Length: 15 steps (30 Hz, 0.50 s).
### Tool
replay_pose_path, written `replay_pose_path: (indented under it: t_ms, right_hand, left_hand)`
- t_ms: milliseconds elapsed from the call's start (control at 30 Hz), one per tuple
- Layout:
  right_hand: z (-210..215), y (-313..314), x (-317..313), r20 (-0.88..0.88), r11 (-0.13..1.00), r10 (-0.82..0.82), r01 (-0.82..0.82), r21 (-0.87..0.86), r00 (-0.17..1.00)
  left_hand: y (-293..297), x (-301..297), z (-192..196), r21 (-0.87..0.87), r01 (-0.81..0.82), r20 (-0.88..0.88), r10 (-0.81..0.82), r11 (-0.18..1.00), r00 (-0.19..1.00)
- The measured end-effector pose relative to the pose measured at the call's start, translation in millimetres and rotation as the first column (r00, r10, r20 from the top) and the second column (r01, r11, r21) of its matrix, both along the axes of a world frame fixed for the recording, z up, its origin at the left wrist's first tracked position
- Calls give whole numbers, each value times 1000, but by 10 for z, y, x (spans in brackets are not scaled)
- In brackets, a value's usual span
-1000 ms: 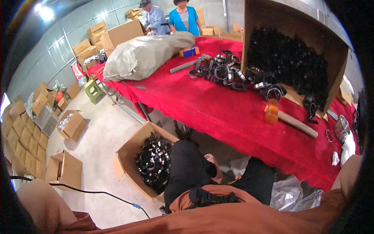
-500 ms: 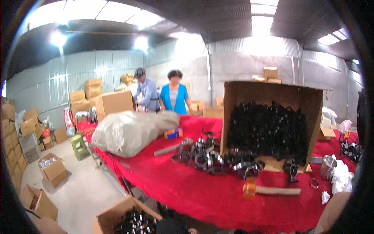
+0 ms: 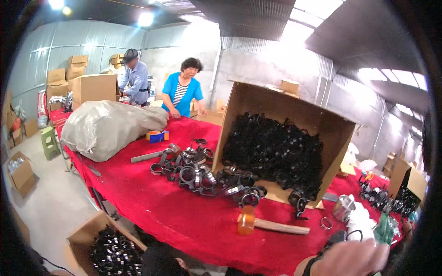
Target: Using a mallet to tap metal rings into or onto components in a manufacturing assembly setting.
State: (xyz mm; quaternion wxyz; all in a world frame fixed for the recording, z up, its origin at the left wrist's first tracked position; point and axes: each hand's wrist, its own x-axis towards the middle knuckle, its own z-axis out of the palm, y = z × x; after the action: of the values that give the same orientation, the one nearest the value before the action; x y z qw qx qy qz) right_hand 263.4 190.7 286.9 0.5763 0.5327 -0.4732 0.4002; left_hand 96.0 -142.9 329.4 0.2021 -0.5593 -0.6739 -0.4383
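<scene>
White crumpled bundle (image 3: 360,220), prob. thin plastic or paper, lies nr the right end of the red-covered desk (image 3: 152,207), close to the R hand (image 3: 352,258). That hand is blurred, by the desk's near edge, black band (image 3: 314,264) on the wrist; fingers (image 3: 378,254) look stretched out side by side, but can't tell if they pinch anything. Black item (image 3: 337,237) shows just behind it, touching or apart unclear. L hand out of view.

Bundle should be light & soft: pinch a loose fold. Metal cup (image 3: 343,209) beside it: stiff, smooth, maybe slippery, best held round the wall. Small ring (image 3: 326,223), left of that: light, thin, so take the rim w/ fingertips.

Mallet (image 3: 267,224) lies nr the near edge, amber head to the left: prob. head-heavy, hold mid-handle. Ring clamps (image 3: 198,177), heaped further from that edge: stiff, likely to snag each other, so lift singly by the outer band. Carton (image 3: 285,108) on its side, full of black parts (image 3: 276,152): prob. heavy; support from below, b/c card may bend.
</scene>
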Motion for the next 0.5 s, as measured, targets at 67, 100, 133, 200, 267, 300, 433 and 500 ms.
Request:
replay_pose_path:
  t_ms: [67,100,133,200,267,300,433,500]
  right_hand:
    - [-10,-12,-133,470,991,32,-90,100,882]
    - [-3,22,-201,675,977,40,-171,130,737]
    - [21,53,-265,681,978,61,-181,106,730]
    - [76,139,-414,711,887,158,-415,203,685]
    - [34,207,-536,749,870,224,-475,135,624]
    - [17,262,-596,772,847,275,-524,87,573]
    - [46,440,-742,807,863,176,-483,149,564]
    - [-19,550,-891,823,855,177,-498,143,540]
  left_hand:
    - [112,-23,-124,-19,112,-33,-112,994,993]
    - [185,-17,-232,-25,160,-46,-161,987,986]
    - [249,-25,-341,-43,214,-58,-217,976,975]
    - [522,-22,-663,-35,300,-61,-302,953,951]
    - [901,141,-724,81,279,-24,-278,957,960]
    - [1153,278,-656,178,201,29,-209,963,977]
    - [1337,222,-769,317,188,48,-213,930,976]
    - [1364,72,-806,283,201,72,-229,938,971]
